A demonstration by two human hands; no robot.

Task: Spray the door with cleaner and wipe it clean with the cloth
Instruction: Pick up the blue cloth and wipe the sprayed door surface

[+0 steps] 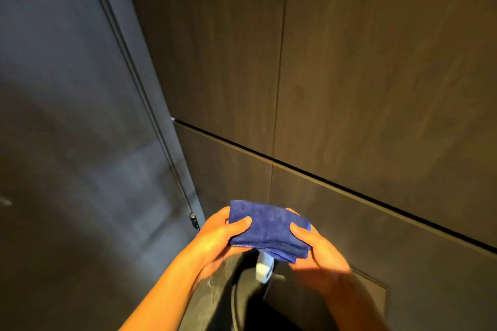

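A folded blue cloth point(269, 228) is held flat between both hands at the bottom centre. My left hand point(217, 239) grips its left edge with the thumb on top. My right hand point(317, 250) pinches its right edge. Below the cloth a white and blue spray bottle point(264, 269) pokes out, mostly hidden by the cloth; what holds or supports it is hidden. The dark grey door point(67, 129) fills the left side, with its edge and seal running diagonally down to a small hinge or latch fitting point(193, 219).
Dark brown wall panels point(349, 75) with thin black joints fill the centre and right. A rectangular flush plate point(371, 293) is set in the lower panel. A dark rounded fixture point(242, 303) sits below my hands.
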